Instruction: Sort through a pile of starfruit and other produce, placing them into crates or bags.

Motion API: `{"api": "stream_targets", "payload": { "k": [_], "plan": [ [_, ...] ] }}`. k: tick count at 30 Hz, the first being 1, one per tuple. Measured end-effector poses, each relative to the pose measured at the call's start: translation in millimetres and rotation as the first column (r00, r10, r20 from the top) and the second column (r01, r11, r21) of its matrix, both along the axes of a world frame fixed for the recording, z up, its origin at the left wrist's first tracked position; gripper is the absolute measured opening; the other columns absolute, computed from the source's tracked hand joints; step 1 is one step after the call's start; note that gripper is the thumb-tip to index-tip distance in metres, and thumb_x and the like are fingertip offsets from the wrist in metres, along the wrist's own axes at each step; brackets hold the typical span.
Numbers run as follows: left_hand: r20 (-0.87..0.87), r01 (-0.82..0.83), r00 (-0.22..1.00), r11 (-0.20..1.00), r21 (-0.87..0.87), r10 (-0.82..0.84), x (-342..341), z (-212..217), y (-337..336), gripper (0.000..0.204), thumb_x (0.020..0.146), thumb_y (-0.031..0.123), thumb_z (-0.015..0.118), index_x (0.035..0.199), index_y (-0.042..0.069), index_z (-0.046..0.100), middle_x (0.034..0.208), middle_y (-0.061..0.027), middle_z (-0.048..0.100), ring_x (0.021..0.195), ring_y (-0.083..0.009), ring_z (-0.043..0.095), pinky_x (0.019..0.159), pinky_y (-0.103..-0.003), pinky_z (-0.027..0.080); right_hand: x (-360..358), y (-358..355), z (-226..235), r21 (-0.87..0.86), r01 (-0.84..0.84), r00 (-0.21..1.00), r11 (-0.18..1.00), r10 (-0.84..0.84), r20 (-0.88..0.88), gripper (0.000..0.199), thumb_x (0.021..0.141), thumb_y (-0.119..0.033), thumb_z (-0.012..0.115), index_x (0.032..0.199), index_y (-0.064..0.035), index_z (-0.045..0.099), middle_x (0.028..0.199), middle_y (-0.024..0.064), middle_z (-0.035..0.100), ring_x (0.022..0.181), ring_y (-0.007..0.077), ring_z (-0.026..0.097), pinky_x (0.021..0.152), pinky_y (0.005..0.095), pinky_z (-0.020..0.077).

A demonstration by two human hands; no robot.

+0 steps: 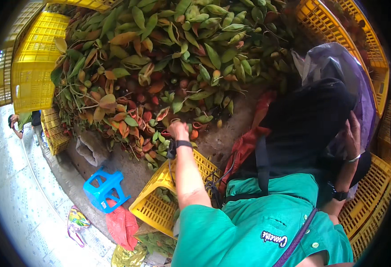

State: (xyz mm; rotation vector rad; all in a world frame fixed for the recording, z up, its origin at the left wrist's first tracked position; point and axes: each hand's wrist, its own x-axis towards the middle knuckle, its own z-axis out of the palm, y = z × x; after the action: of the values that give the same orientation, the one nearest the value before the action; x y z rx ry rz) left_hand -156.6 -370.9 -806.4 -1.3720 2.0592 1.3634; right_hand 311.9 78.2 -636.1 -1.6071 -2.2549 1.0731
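Note:
A large heap of green, orange and red seed pods (213, 55) with leaves and stems spreads in front of me. My left hand (178, 130) reaches to its near edge, fingers curled closed among reddish pods; whatever they hold, if anything, is hidden. Close by lie a split red-rimmed pod (165, 133) and an orange-red one (194, 134). At the right, my right hand (352, 135) rests with fingers stretched out, against my dark-clothed leg (307, 124) and beside a purple-and-clear plastic bag (364, 84). It holds nothing I can see.
Under my left forearm a tilted yellow crate (153, 213) contains some pods. A blue plastic stool (104, 189) and red bag (123, 226) lie to the left. Yellow crates stand at the far left (39, 58) and right (329, 22). Another person (24, 120) is at far left.

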Motion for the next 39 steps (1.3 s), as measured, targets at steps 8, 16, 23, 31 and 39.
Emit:
{"api": "stream_targets", "payload": {
  "k": [8, 16, 23, 31, 39],
  "plan": [
    [0.363, 0.377, 0.893, 0.882, -0.283, -0.265, 67.3, -27.8, 6.2, 0.060, 0.089, 0.044, 0.060, 0.128, 0.009, 0.029, 0.142, -0.0317, 0.026, 0.076, -0.0332, 0.065, 0.055, -0.036, 0.059, -74.4, -17.4, 79.9, 0.084, -0.088, 0.977, 0.993, 0.103, -0.185, 0.033, 0.096, -0.023, 0.056, 0.121, -0.0021, 0.057, 0.108, 0.0051, 0.061, 0.091, 0.0114, 0.059, 0.084, 0.0256, 0.0476],
    [0.207, 0.166, 0.958, 0.972, 0.164, -0.198, 39.4, -60.3, -32.1, 0.062, 0.082, 0.031, 0.074, 0.125, 0.011, 0.033, 0.095, -0.0136, 0.053, 0.063, -0.0214, 0.055, 0.049, -0.034, 0.052, -132.1, -38.5, 136.0, 0.118, -0.138, 0.930, 0.983, 0.169, -0.325, 0.027, 0.099, -0.011, 0.047, 0.122, 0.0003, 0.057, 0.106, 0.0070, 0.062, 0.090, 0.0109, 0.059, 0.085, 0.0259, 0.0477],
    [0.029, 0.167, 0.954, 0.607, 0.777, -0.300, 19.7, 11.3, -10.3, 0.027, 0.087, 0.036, 0.065, 0.102, 0.013, 0.062, 0.087, -0.0039, 0.065, 0.073, -0.0207, 0.062, 0.060, -0.033, 0.051, -218.3, -103.6, 161.1, -0.079, -0.363, 0.800, 0.928, 0.267, -0.538, 0.022, 0.096, -0.013, 0.051, 0.104, 0.0049, 0.061, 0.095, 0.0112, 0.064, 0.086, 0.0157, 0.063, 0.076, 0.0278, 0.0514],
    [-0.135, 0.168, 0.928, 0.068, 0.983, -0.347, 33.0, 161.1, 96.7, 0.051, 0.095, 0.047, 0.044, 0.123, 0.005, 0.053, 0.117, -0.0152, 0.062, 0.087, -0.0331, 0.067, 0.064, -0.040, 0.053, -295.5, -171.2, 107.1, -0.904, -0.281, 0.886, 0.322, -0.276, -0.374, 0.041, 0.100, -0.039, 0.046, 0.132, -0.0143, 0.046, 0.116, 0.0061, 0.054, 0.105, 0.0151, 0.052, 0.088, 0.0346, 0.0455],
    [-0.518, 0.827, 0.520, 0.250, 0.503, -0.679, 67.3, 212.8, 142.9, 0.040, 0.101, 0.043, 0.039, 0.116, 0.008, 0.053, 0.101, -0.0040, 0.060, 0.087, -0.0111, 0.059, 0.072, -0.025, 0.048, -309.8, -190.8, 65.9, -0.814, -0.492, 0.724, 0.309, -0.374, -0.580, 0.049, 0.091, -0.029, 0.065, 0.129, -0.0060, 0.045, 0.103, 0.0019, 0.059, 0.088, 0.0068, 0.053, 0.073, 0.0233, 0.0459]
  ]
}}
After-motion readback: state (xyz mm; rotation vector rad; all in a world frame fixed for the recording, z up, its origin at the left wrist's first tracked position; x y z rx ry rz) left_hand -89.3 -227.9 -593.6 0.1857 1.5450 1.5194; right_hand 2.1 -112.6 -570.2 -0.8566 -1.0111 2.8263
